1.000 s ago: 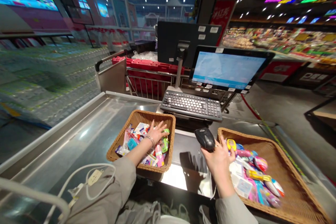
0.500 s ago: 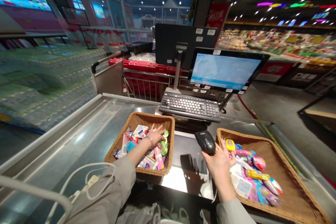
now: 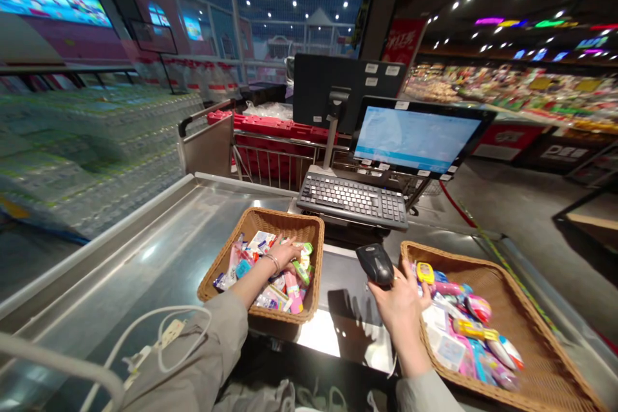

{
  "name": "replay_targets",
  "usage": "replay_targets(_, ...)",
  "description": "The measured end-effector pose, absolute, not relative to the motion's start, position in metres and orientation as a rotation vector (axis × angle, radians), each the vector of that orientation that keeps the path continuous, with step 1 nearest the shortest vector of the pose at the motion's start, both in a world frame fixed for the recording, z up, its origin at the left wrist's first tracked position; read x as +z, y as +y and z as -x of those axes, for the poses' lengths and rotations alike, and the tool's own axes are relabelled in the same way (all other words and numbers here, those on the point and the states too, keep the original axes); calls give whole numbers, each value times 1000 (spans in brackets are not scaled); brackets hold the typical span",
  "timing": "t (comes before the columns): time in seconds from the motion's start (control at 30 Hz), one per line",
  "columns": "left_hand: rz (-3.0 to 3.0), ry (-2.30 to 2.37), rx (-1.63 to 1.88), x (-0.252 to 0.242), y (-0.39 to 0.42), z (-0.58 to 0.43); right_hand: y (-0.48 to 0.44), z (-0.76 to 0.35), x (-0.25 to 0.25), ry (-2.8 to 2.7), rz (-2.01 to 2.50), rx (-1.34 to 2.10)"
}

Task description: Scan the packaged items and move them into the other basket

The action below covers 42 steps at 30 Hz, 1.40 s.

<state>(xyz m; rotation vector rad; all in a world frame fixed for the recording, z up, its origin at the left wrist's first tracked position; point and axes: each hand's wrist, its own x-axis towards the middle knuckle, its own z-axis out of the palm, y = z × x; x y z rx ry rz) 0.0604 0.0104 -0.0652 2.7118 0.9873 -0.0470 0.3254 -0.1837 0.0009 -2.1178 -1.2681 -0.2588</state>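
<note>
My left hand, with a bracelet at its wrist, reaches into a brown wicker basket of small packaged goods. Its fingers stretch over the goods beside a green-and-white pack; the fingertips are partly hidden, and I see nothing clearly gripped. A pink tube-like pack lies just below it. My right hand is closed around a black barcode scanner, held above the counter. Right of that hand stands a larger wicker basket with a yellow-rimmed item, white boxes and colourful packages.
A black keyboard and a lit monitor stand behind the baskets on the metal counter. White cable loops by my left sleeve. Beyond are a metal cart and stacked bottle packs.
My left hand has sunk lower among the goods, its spread fingers drawing closer together, and the green-and-white pack has tilted. My right hand still holds the scanner. The view has shifted slightly.
</note>
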Motion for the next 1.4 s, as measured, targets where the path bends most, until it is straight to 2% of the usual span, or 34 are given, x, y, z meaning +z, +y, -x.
replay_targets(0.37,-2753,1238,273,-41,-7,-47,-187,-321,6,-1285,2114,-258)
replay_targets(0.83,-2890,1186,1001,-19,-30,-65,-188,-308,19,-1406,2079,-288)
replay_targets(1.4,-2831,1121,1148,-1,-41,-107,-197,-296,31,-1470,2060,-205)
